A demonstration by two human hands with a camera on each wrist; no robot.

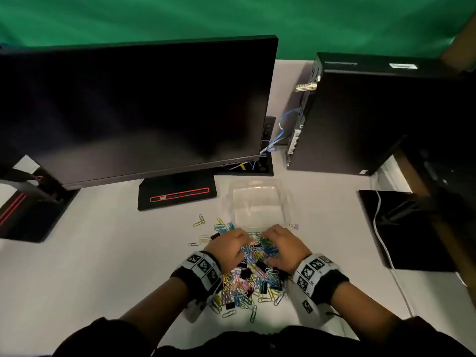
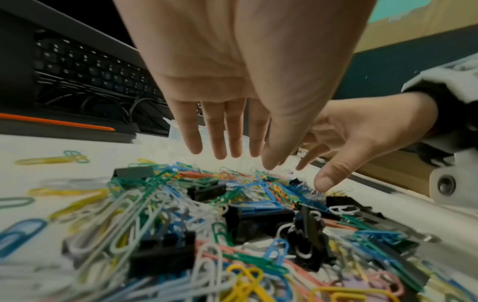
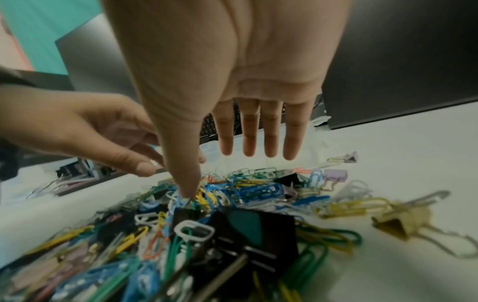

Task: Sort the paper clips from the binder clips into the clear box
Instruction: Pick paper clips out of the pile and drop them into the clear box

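A heap of coloured paper clips [image 1: 253,279] mixed with black binder clips [image 1: 244,274] lies on the white table in front of me. The clear box [image 1: 258,202] stands just beyond the heap, and I see nothing inside it. My left hand [image 1: 231,243] and right hand [image 1: 279,240] are side by side over the far end of the heap. In the left wrist view the left hand's fingers [image 2: 220,143] are straight and hover above the clips [image 2: 207,204]. In the right wrist view the right hand's fingers [image 3: 269,141] are straight and its thumb [image 3: 186,183] touches the clips. Neither hand holds anything.
A dark monitor [image 1: 134,112] on its stand [image 1: 177,195] is behind the heap to the left. A black computer case [image 1: 360,119] is at the back right, and a black pad [image 1: 401,228] with a white cable at the right. Loose clips [image 1: 199,221] and a small purple binder clip [image 1: 294,225] lie near the box.
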